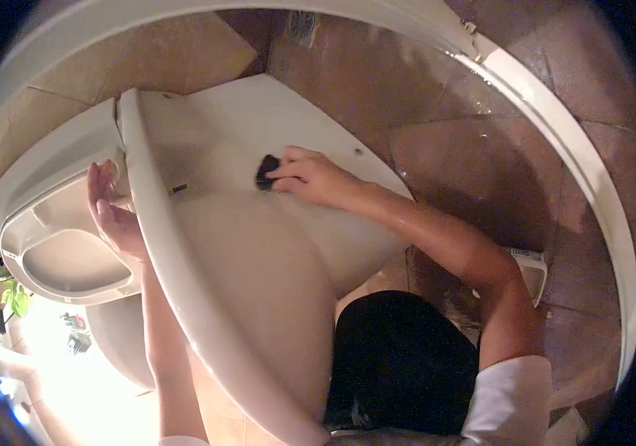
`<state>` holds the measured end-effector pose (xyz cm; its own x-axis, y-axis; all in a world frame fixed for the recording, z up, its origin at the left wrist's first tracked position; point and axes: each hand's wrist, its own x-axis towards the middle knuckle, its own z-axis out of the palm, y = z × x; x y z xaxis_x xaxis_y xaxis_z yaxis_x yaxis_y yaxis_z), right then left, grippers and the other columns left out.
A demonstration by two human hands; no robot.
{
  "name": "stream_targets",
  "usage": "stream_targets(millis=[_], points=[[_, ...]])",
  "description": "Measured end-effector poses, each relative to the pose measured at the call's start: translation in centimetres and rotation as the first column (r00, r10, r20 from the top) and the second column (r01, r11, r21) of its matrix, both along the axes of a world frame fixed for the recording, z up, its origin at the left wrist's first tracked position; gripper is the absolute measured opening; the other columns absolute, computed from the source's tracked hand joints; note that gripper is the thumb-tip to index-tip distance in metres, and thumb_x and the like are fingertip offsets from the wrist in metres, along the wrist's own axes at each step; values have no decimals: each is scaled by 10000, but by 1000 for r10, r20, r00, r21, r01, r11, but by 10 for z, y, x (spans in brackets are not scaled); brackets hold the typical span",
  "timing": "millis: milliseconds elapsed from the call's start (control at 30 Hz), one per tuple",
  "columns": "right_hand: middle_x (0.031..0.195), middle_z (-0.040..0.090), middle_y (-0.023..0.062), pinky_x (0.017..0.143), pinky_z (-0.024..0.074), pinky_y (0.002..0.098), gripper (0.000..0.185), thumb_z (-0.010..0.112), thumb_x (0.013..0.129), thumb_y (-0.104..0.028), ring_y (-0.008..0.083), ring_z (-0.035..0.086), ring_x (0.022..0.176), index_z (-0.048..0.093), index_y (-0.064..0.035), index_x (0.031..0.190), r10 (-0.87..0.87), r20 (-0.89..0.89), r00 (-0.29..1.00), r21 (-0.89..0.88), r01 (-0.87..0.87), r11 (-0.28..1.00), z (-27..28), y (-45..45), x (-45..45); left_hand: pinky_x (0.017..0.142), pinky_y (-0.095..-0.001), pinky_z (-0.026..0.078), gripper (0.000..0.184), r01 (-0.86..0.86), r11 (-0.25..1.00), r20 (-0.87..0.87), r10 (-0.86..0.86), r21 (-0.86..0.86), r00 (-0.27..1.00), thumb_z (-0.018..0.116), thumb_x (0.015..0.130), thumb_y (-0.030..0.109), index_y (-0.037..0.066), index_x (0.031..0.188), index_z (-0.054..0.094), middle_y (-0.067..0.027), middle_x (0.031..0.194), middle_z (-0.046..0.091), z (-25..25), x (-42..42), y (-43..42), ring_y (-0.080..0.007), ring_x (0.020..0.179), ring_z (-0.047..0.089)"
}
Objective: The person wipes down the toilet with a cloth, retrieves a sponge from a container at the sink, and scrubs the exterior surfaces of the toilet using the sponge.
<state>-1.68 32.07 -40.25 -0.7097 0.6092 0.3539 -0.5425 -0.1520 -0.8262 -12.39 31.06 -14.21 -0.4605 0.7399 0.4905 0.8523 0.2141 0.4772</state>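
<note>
My right hand [314, 178] pinches a small black pad [267, 172], its exact kind unclear, against the pale inner surface of a large white ceramic piece [251, 230]. This piece has a thick curved rim [166, 238], a small hole near its right edge and a short dark slot [179, 189] left of the pad. On the far side of the rim is my left hand [116, 212], with fingers stretched upward and nothing visible in them. Part of its palm and wrist lies close against the rim; whether it presses there I cannot tell.
Left of the rim stands a white basin [76, 260] with a ledge. A green plant [15, 297] and small bottles are in bright glare at lower left. Brown floor tiles [474, 171] look wet, bordered by a curved white edge [556, 97]. A drain [302, 26] is at the top.
</note>
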Motion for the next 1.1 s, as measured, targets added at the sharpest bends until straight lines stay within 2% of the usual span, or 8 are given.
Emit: stream_targets(millis=[133,200,300,400,467,733,933,1100], points=[[848,527,152,734,434,362,198,581,822,-145,298,547,822,646,-10,950,-170,207,963,88,155,984,-66,-2,-25,994,-392,317,532,44,999,-20,-43,32,999,309,862,282,-80,1232,428,-197,1153,527,-1,-3,-2,-267,1128,460],[916,572,189,774,447,409,221,544,839,-167,336,574,886,644,-9,957,-67,590,805,63,36,997,-90,23,-53,991,-393,317,527,39,999,-48,-37,38,998,315,859,275,-80,1228,439,-204,1146,538,-2,0,0,-273,1117,476],[974,592,211,820,446,439,253,531,841,-210,356,574,947,637,-9,954,81,795,602,23,-164,986,-84,34,-53,977,-390,332,524,26,997,5,-27,66,1000,336,855,270,-83,1226,444,-207,1138,542,-5,7,2,-275,1104,486],[927,614,209,820,457,436,267,543,825,-231,365,587,909,634,-2,928,144,813,564,32,-289,957,-88,30,-6,968,-390,339,529,32,998,6,-33,47,999,354,851,272,-84,1233,437,-205,1136,541,-2,7,0,-271,1103,481],[881,620,211,799,462,438,237,536,819,-190,372,594,871,632,11,904,52,713,699,171,-246,954,-102,24,6,973,-393,329,539,45,998,-6,-45,43,999,354,851,282,-82,1242,429,-205,1127,541,-2,9,1,-270,1103,479],[819,626,218,721,479,473,197,550,783,-148,381,612,789,625,34,800,-142,745,652,234,-56,971,-103,40,-108,956,-396,358,587,52,999,-73,-53,-7,996,349,851,340,-87,1250,409,-215,1152,516,0,7,0,-273,1111,467],[816,634,193,727,496,444,195,493,796,-113,358,623,806,638,17,793,-98,699,708,496,-382,780,-108,36,-32,955,-392,357,605,49,999,-30,-49,4,998,379,835,357,-74,1259,410,-215,1165,507,0,12,0,-273,1108,467],[854,632,199,731,494,441,184,478,790,-83,349,619,837,641,2,805,-278,649,708,563,-202,801,-99,44,-86,964,-404,338,605,52,998,-28,-51,47,998,381,829,357,-78,1247,423,-214,1146,519,-5,13,2,-282,1106,469]])
